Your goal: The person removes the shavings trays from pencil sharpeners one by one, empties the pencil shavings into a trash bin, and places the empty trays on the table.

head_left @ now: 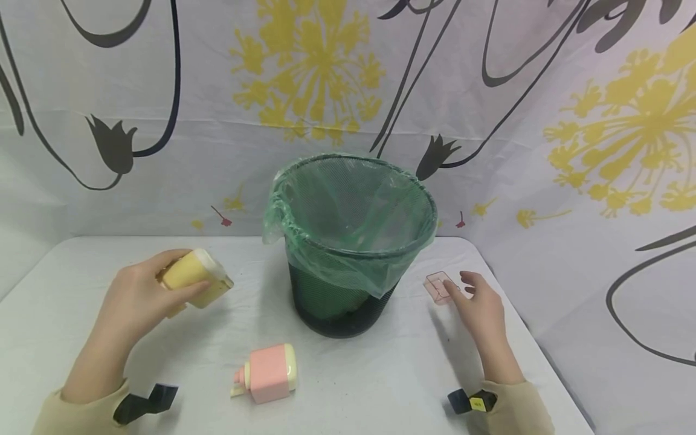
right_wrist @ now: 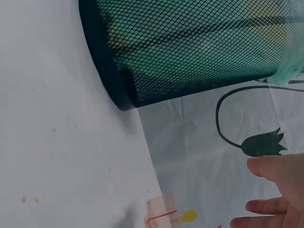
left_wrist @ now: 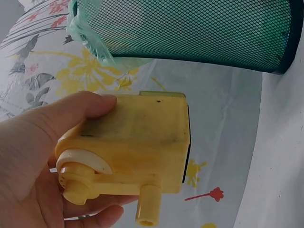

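Note:
My left hand (head_left: 138, 296) grips a yellow crank pencil sharpener (head_left: 196, 278) above the left side of the table. In the left wrist view, the thumb lies on top of the sharpener (left_wrist: 137, 123), and its crank handle and round knob face the camera. On the right, my right hand (head_left: 481, 308) holds nothing, its fingers loosely bent. Close to its fingertips in the head view is a small clear piece with reddish lines (head_left: 439, 287); the right wrist view shows this piece (right_wrist: 160, 211) apart from the hand (right_wrist: 280, 190).
A black mesh bin (head_left: 339, 314) with a green plastic liner (head_left: 353, 266) stands at the table's middle back. In front lies a pink and cream crank pencil sharpener (head_left: 269, 373) on its side. Patterned cloth (head_left: 206, 145) hangs behind the white table (head_left: 348, 399).

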A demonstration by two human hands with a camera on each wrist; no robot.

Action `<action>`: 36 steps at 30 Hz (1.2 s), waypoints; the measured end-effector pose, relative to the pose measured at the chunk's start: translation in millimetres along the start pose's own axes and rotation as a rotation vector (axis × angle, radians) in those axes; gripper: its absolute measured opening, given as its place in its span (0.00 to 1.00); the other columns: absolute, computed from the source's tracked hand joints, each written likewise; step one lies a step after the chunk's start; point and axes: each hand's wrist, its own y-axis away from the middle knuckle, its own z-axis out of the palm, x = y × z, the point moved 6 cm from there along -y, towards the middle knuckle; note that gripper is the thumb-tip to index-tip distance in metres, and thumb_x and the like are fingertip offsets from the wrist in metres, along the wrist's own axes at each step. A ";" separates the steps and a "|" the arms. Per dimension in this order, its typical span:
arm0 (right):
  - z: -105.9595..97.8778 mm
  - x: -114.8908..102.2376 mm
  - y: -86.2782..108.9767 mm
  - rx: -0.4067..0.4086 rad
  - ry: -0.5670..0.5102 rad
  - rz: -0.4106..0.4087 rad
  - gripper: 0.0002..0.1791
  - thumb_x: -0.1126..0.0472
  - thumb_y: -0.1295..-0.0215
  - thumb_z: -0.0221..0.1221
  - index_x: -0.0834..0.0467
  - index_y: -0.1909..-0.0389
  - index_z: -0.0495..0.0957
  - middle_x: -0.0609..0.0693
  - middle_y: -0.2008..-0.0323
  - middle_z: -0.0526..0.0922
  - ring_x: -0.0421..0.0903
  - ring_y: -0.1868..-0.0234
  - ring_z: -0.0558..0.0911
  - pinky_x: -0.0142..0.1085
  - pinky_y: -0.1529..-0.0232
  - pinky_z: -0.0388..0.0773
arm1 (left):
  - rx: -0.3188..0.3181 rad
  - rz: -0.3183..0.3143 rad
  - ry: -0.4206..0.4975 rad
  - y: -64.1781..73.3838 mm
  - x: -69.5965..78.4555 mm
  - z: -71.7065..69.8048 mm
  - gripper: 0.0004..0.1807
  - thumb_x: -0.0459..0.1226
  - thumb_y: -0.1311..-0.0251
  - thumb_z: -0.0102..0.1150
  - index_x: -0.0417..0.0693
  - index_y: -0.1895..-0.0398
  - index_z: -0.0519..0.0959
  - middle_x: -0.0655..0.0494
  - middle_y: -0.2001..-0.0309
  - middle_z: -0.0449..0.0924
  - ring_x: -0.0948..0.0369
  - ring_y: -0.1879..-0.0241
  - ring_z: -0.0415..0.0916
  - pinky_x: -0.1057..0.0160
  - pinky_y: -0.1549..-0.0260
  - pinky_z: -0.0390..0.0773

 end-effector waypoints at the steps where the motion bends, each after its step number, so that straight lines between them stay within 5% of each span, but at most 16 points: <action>1: -1.7 -1.9 0.3 0.015 -0.008 -0.009 0.32 0.43 0.33 0.55 0.64 0.39 0.69 0.62 0.41 0.74 0.62 0.44 0.75 0.55 0.45 0.67 | 0.007 0.009 0.002 0.4 1.7 -0.5 0.34 0.52 0.50 0.71 0.43 0.43 0.76 0.46 0.66 0.80 0.55 0.74 0.71 0.62 0.82 0.68; 28: -34.4 -46.2 20.0 0.300 -0.205 -0.271 0.16 0.60 0.40 0.66 0.63 0.53 0.80 0.58 0.57 0.84 0.57 0.53 0.80 0.53 0.46 0.68 | 0.131 0.209 0.107 14.9 41.1 -7.2 0.30 0.38 0.62 0.79 0.46 0.50 0.82 0.53 0.61 0.84 0.62 0.73 0.71 0.71 0.76 0.70; 36: -42.5 -59.2 28.9 0.332 -0.205 -0.319 0.14 0.62 0.41 0.66 0.62 0.54 0.82 0.55 0.59 0.85 0.53 0.53 0.81 0.40 0.47 0.69 | 0.185 0.299 0.135 18.9 51.3 -11.7 0.31 0.34 0.68 0.80 0.46 0.52 0.83 0.53 0.61 0.84 0.66 0.73 0.72 0.76 0.74 0.68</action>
